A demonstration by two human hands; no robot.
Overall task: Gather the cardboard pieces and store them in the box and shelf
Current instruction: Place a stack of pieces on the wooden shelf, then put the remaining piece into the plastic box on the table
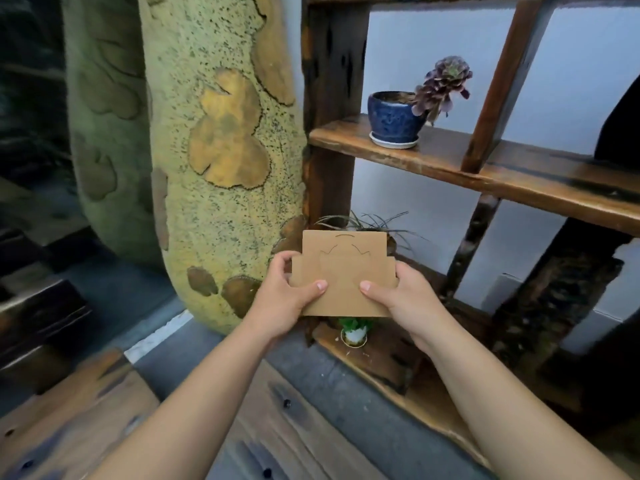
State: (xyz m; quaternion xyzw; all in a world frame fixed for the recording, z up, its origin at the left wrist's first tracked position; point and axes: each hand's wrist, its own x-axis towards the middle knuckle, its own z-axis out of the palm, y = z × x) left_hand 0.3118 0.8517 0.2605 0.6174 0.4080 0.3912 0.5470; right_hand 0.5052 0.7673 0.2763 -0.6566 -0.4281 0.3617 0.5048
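Note:
A flat brown cardboard piece [343,271] with notched upper corners and faint cut lines is held up in front of a dark wooden shelf [519,181]. My left hand [291,289] grips its left edge, thumb on the front face. My right hand [405,296] grips its right edge the same way. The piece hovers above the shelf's lower board [388,355], touching nothing else. No box is in view.
A blue pot with a purple succulent [398,119] stands on the upper shelf board. A small white pot with green leaves [355,332] sits below the cardboard, a grassy plant [367,221] behind it. A large speckled green column [214,161] rises at left. Wooden planks [104,410] lie below.

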